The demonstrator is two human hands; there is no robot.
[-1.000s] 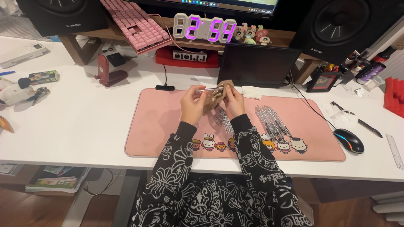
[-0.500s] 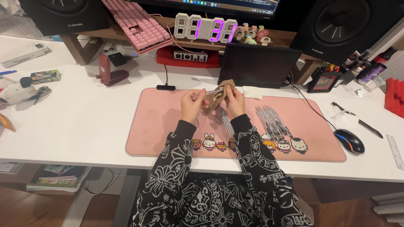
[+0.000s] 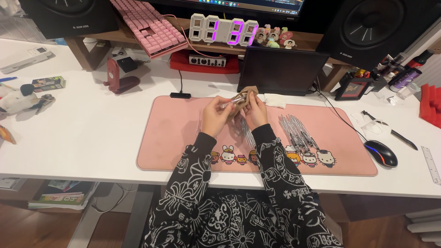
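Left hand: the left hand (image 3: 215, 117) is raised over the far part of the pink desk mat (image 3: 174, 138), its grip closed on the near end of a slim clear pen (image 3: 231, 101).
Right hand: the right hand (image 3: 255, 110) is held just beside the left, its grip closed on a tan cloth (image 3: 249, 95) that is bunched against the pen's far end.
Pen and cloth: both are held together above the mat, clear of its surface, in front of the dark tablet (image 3: 280, 71).
Under the hands: a small batch of clear pens (image 3: 242, 131) is laid on the mat between the two sleeves.
To the right: a larger row of clear pens (image 3: 298, 133) is spread on the mat, well apart from the hands.
Worktop: the white worktop (image 3: 82, 133) carries the mat, a computer mouse (image 3: 381, 153) off the mat's right end, and a red stand (image 3: 120, 77) to the left.
Behind: a digital clock (image 3: 224, 31) and a pink keyboard (image 3: 149, 27) are set on a raised shelf.
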